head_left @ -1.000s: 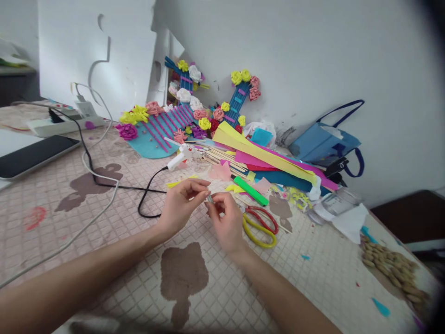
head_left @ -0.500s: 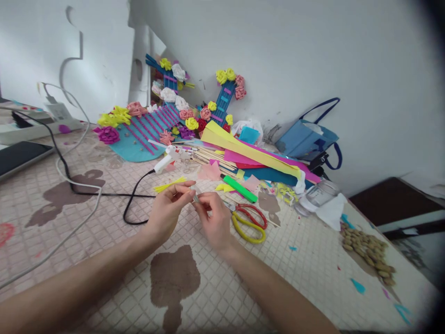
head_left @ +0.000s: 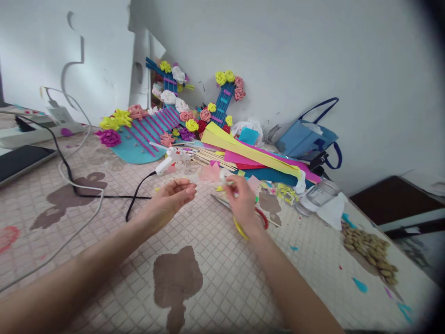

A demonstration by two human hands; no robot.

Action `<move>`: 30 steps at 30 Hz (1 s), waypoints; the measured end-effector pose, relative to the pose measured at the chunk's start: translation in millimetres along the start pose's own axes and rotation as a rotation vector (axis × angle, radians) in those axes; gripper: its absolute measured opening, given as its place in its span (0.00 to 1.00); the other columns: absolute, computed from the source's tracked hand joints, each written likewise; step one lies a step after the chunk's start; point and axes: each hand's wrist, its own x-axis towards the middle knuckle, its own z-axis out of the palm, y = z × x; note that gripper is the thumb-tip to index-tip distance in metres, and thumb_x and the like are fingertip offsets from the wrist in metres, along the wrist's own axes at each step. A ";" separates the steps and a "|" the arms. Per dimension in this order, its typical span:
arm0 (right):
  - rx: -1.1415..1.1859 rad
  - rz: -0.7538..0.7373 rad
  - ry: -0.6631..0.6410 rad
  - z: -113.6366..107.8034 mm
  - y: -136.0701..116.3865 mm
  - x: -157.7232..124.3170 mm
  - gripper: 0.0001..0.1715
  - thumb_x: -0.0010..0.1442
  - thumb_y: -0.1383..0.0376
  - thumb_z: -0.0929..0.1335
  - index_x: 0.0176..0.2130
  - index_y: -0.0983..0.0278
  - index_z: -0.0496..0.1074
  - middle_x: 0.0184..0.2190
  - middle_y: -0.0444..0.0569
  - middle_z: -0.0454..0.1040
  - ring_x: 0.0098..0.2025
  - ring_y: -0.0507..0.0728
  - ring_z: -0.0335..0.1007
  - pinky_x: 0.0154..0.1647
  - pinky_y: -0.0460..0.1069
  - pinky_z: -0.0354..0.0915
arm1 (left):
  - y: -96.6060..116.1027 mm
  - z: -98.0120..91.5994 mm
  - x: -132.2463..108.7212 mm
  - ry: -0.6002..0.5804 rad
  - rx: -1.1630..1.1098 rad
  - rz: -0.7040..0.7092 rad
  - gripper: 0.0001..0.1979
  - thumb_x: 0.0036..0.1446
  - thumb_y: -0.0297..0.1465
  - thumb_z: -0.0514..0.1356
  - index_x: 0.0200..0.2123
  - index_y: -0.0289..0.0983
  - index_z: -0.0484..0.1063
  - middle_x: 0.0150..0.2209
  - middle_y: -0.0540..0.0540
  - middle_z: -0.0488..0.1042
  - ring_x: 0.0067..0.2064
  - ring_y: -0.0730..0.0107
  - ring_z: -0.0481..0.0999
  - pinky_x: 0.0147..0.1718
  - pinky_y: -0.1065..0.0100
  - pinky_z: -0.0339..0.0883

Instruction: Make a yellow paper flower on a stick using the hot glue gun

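My left hand (head_left: 170,197) hovers over the tiled tablecloth (head_left: 215,278), fingers loosely stretched, thumb on top, nothing visible in it. My right hand (head_left: 243,202) is lifted farther back, its fingers pinched on a small white piece (head_left: 227,182) that is blurred by motion. It covers part of the scissors with red and yellow handles (head_left: 259,221). Just beyond both hands lie pink paper scraps (head_left: 209,172) and a white glue gun (head_left: 170,159) with a black cord.
Stacked coloured paper sheets (head_left: 257,153) and wooden skewers (head_left: 208,157) lie behind the hands. Blue boards with paper flowers (head_left: 146,134) lean at the wall. A blue bag (head_left: 306,139), a jar (head_left: 318,192), a pile of nuts (head_left: 368,246), a power strip (head_left: 34,132) and a dark tablet (head_left: 21,160) surround them.
The hands were together, pinching one small thing. Now they have parted: the right hand moved back and right with the small piece, the left hand's fingers loosened.
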 end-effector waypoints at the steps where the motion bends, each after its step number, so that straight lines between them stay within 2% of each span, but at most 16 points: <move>1: -0.026 0.036 0.025 -8.9 17.2 6.0 0.09 0.61 0.62 0.64 0.42 0.62 0.66 0.38 0.49 0.73 0.34 0.55 0.70 0.37 0.51 0.66 | 3.2 -3.8 1.8 0.023 0.022 0.010 0.16 0.42 0.30 0.70 0.36 0.37 0.70 0.36 0.48 0.76 0.35 0.73 0.74 0.36 0.71 0.68; 3: -0.181 0.135 0.005 -25.9 51.9 14.0 0.11 0.60 0.63 0.64 0.43 0.63 0.67 0.39 0.52 0.73 0.36 0.57 0.69 0.38 0.52 0.65 | 9.5 -12.6 5.7 0.067 0.060 0.047 0.16 0.42 0.31 0.70 0.35 0.36 0.70 0.33 0.49 0.74 0.32 0.77 0.73 0.33 0.74 0.67; 5: -0.305 0.201 -0.080 -38.3 80.7 16.1 0.11 0.59 0.65 0.63 0.43 0.64 0.68 0.42 0.55 0.73 0.40 0.59 0.69 0.40 0.53 0.64 | 16.3 -21.7 9.5 0.099 0.128 0.046 0.16 0.43 0.33 0.69 0.35 0.36 0.69 0.34 0.49 0.74 0.31 0.76 0.73 0.32 0.73 0.66; 7: -0.317 0.204 -0.139 -44.6 99.3 14.6 0.10 0.57 0.66 0.63 0.40 0.64 0.70 0.40 0.54 0.74 0.40 0.60 0.70 0.42 0.53 0.64 | 24.2 -30.2 12.6 0.114 0.241 0.049 0.16 0.44 0.36 0.68 0.35 0.36 0.70 0.35 0.47 0.75 0.32 0.74 0.73 0.32 0.72 0.65; 9: -0.314 0.197 -0.185 -47.2 106.5 13.3 0.11 0.58 0.66 0.61 0.38 0.63 0.71 0.39 0.54 0.75 0.40 0.60 0.70 0.43 0.53 0.63 | 33.0 -38.4 15.3 0.113 0.402 0.068 0.15 0.44 0.37 0.67 0.33 0.36 0.71 0.32 0.48 0.74 0.32 0.73 0.73 0.31 0.72 0.64; 12: -0.330 0.200 -0.174 -53.4 99.2 16.3 0.13 0.60 0.63 0.59 0.36 0.64 0.71 0.38 0.56 0.74 0.40 0.61 0.69 0.42 0.53 0.62 | 43.6 -51.4 19.6 0.145 0.675 0.236 0.11 0.45 0.37 0.65 0.30 0.36 0.72 0.28 0.48 0.73 0.29 0.71 0.70 0.29 0.71 0.61; 14: -0.345 0.208 -0.176 -61.9 84.9 19.4 0.14 0.60 0.60 0.60 0.32 0.63 0.70 0.32 0.54 0.74 0.33 0.59 0.68 0.36 0.52 0.61 | 45.8 -59.5 22.2 0.192 0.859 0.359 0.08 0.44 0.35 0.64 0.28 0.37 0.73 0.27 0.48 0.73 0.30 0.69 0.70 0.29 0.70 0.61; 15: -0.338 0.213 -0.241 -66.9 75.7 20.1 0.14 0.59 0.58 0.61 0.29 0.63 0.69 0.28 0.51 0.73 0.29 0.57 0.67 0.33 0.51 0.60 | 44.9 -62.8 23.2 0.178 0.975 0.388 0.08 0.44 0.35 0.64 0.28 0.38 0.73 0.28 0.47 0.73 0.31 0.67 0.70 0.30 0.69 0.61; 18: -0.227 0.200 -0.640 -78.7 46.5 15.3 0.15 0.58 0.55 0.63 0.26 0.61 0.69 0.24 0.46 0.72 0.26 0.54 0.66 0.27 0.48 0.57 | 35.5 -67.1 25.1 0.108 1.232 0.418 0.10 0.45 0.37 0.64 0.31 0.39 0.74 0.33 0.45 0.74 0.35 0.63 0.71 0.33 0.67 0.62; 20: -0.222 0.209 -0.797 -81.1 32.3 7.5 0.13 0.55 0.55 0.67 0.26 0.61 0.68 0.23 0.44 0.72 0.26 0.54 0.66 0.26 0.48 0.56 | 26.9 -65.9 26.1 0.071 1.310 0.435 0.11 0.46 0.37 0.64 0.33 0.39 0.74 0.35 0.44 0.74 0.36 0.61 0.71 0.35 0.66 0.62; 22: -0.276 0.182 -0.825 -80.0 26.5 -1.0 0.12 0.50 0.56 0.70 0.26 0.60 0.66 0.24 0.43 0.72 0.27 0.54 0.66 0.26 0.48 0.56 | 19.5 -63.6 27.1 0.055 1.352 0.455 0.10 0.46 0.35 0.63 0.33 0.39 0.74 0.35 0.43 0.74 0.37 0.59 0.71 0.37 0.64 0.62; 25: -0.346 0.140 -0.774 -77.1 30.6 -10.0 0.14 0.45 0.58 0.73 0.26 0.59 0.64 0.26 0.42 0.71 0.29 0.55 0.66 0.26 0.48 0.55 | 14.4 -61.3 29.2 0.080 1.383 0.468 0.04 0.47 0.30 0.60 0.30 0.39 0.73 0.32 0.44 0.74 0.36 0.59 0.71 0.37 0.64 0.61; 30: -0.426 0.096 -0.782 -73.5 38.4 -14.0 0.18 0.41 0.57 0.74 0.22 0.60 0.62 0.23 0.43 0.69 0.28 0.56 0.65 0.25 0.48 0.53 | 19.5 -60.0 31.3 0.122 1.255 0.353 0.05 0.47 0.32 0.59 0.29 0.39 0.74 0.30 0.46 0.76 0.32 0.63 0.72 0.33 0.67 0.61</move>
